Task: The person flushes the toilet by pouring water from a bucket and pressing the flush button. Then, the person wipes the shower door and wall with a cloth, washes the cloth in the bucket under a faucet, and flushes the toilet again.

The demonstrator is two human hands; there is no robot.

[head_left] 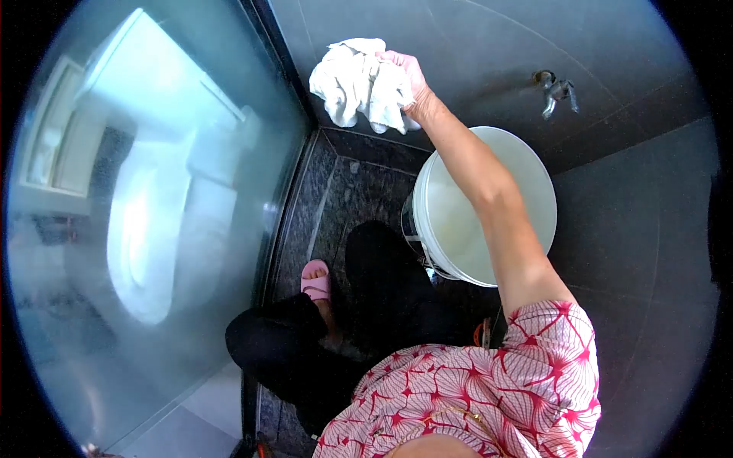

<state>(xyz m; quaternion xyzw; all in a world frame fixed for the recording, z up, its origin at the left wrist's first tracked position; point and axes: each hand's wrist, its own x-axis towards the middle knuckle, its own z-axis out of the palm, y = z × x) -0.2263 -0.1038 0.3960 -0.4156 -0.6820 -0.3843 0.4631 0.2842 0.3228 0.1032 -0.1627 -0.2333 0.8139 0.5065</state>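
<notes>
My right hand (411, 76) is closed on a bunched white cloth (357, 85), its arm stretched forward over the bucket. The cloth is crumpled, with folds hanging down, in front of the dark tiled wall near the glass panel's edge. I cannot tell whether it touches the wall. Beneath my right forearm stands a large white bucket (527, 183), pale inside, its lower part partly hidden by my arm and leg. My left hand is out of view.
A frosted glass panel (252, 175) runs along the left; a white toilet (145, 229) shows through it. A metal tap (557, 95) juts from the dark wall (489, 53). My foot in a pink slipper (315, 284) rests on the dark floor (359, 191).
</notes>
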